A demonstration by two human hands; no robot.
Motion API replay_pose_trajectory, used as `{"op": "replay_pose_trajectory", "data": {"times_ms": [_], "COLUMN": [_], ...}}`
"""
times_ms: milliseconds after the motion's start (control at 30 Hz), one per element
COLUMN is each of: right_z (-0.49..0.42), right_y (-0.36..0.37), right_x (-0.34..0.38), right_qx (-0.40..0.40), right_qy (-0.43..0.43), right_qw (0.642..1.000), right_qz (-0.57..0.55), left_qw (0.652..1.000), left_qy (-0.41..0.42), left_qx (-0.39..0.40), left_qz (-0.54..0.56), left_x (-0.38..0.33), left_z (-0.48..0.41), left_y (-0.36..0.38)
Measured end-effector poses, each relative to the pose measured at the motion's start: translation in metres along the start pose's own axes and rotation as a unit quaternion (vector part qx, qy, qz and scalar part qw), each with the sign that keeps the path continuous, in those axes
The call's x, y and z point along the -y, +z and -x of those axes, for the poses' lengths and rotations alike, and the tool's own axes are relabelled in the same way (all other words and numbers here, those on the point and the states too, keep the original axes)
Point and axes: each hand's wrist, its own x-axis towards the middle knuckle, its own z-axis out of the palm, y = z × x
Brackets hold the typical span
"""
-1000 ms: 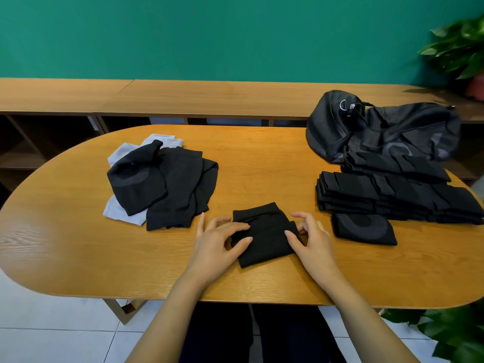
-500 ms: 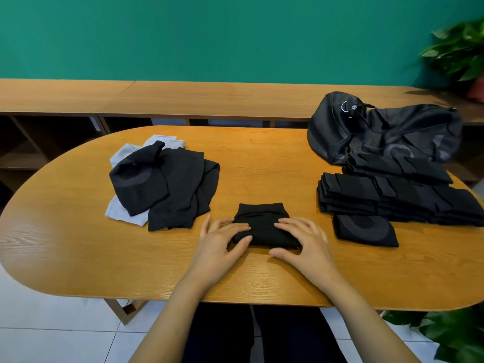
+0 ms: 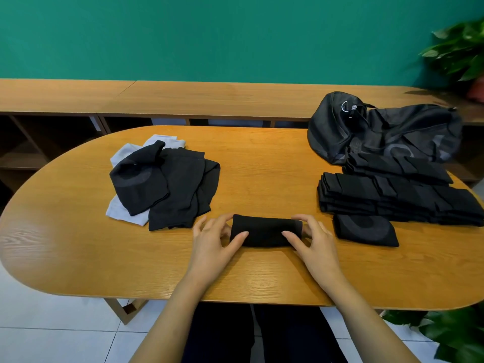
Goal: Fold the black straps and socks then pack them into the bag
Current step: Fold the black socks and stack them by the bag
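Progress: judged about midway. The left hand (image 3: 212,242) and right hand (image 3: 311,239) each clamp a grip on one end of the small folded black fabric piece (image 3: 265,233), a flat, compact rectangle on the oval wooden worktop (image 3: 262,163). Right of the grip lies the stack of folded black strips (image 3: 392,197), with the limp black mesh bag (image 3: 379,129) beyond; packing apparently not begun. Left of the grip, the unfolded black-and-grey heap (image 3: 167,184) remains.

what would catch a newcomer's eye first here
The left hand and right hand grip the ends of a small folded black cloth at the near middle of the oval wooden table. Left of it lies a loose heap of black and pale grey socks; right of it, a stack of folded black pieces fronts a slumped black fabric bag.
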Motion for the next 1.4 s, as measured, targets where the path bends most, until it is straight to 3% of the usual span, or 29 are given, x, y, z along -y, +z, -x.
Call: {"op": "replay_pose_trajectory", "data": {"times_ms": [200,300,400,567,633,733,867,967,1100,1267,1400], "right_z": [0.000,-0.002,-0.002,0.004,0.007,0.010,0.010,0.013,0.016,0.020,0.030], "right_y": [0.000,0.001,0.003,0.005,0.004,0.003,0.002,-0.003,-0.015,-0.025,-0.030], "right_x": [0.003,0.006,0.005,0.007,0.012,0.017,0.021,0.022,0.029,0.038,0.035], "right_qx": [-0.017,-0.035,-0.047,-0.093,-0.062,0.056,0.155,0.175,0.183,0.163,0.114], "right_qy": [0.014,-0.002,-0.025,-0.159,-0.207,-0.248,-0.208,-0.195,-0.178,-0.202,-0.205], "right_qw": [0.999,0.997,0.992,0.957,0.940,0.919,0.919,0.923,0.915,0.901,0.920], "right_qz": [0.023,0.072,0.117,0.225,0.262,0.301,0.296,0.282,0.314,0.347,0.314], "left_qw": [1.000,0.997,0.995,0.992,0.990,0.988,0.983,0.973,0.969,0.976,0.978], "left_qy": [-0.019,0.029,0.066,0.075,0.073,0.078,0.102,0.151,0.138,0.142,0.155], "left_qx": [0.005,-0.002,0.026,0.039,0.037,0.042,0.053,0.101,0.167,0.128,0.113], "left_qz": [-0.006,-0.074,-0.076,-0.096,-0.113,-0.129,-0.143,-0.140,-0.121,-0.109,-0.088], "left_x": [-0.001,0.001,0.004,0.005,0.006,0.006,0.001,-0.005,-0.009,-0.021,-0.042], "left_z": [0.000,0.000,0.000,0.000,0.000,0.002,0.003,0.005,0.009,0.021,0.030], "left_y": [0.001,0.002,0.003,0.006,0.007,0.008,0.006,0.004,0.005,0.015,0.019]}}
